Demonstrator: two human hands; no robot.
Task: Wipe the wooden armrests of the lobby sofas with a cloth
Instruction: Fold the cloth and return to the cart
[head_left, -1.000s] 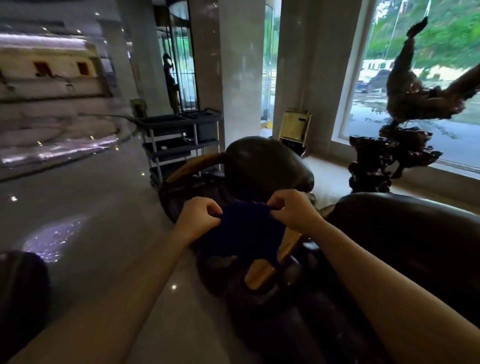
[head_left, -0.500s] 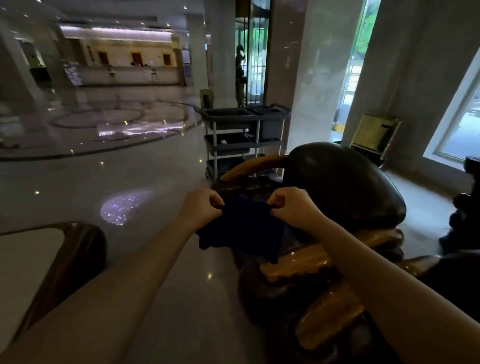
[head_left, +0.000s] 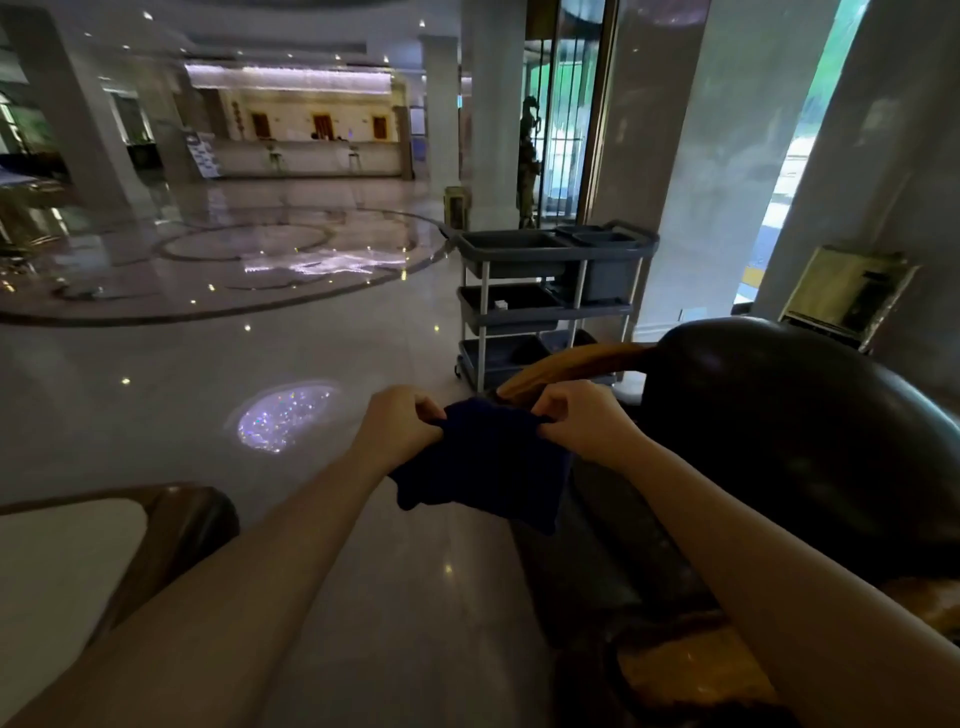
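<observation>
While both hands, left hand (head_left: 397, 423) and right hand (head_left: 582, 418), pinch the dark blue cloth's (head_left: 485, 470) top corners, it hangs near the sofa's wooden armrest (head_left: 571, 364), grey cart (head_left: 550, 291) further back.

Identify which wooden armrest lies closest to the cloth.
The curved armrest just behind the right hand, in front of the grey cart; the other armrest lies lower, under the right forearm, farther from the cloth.
</observation>
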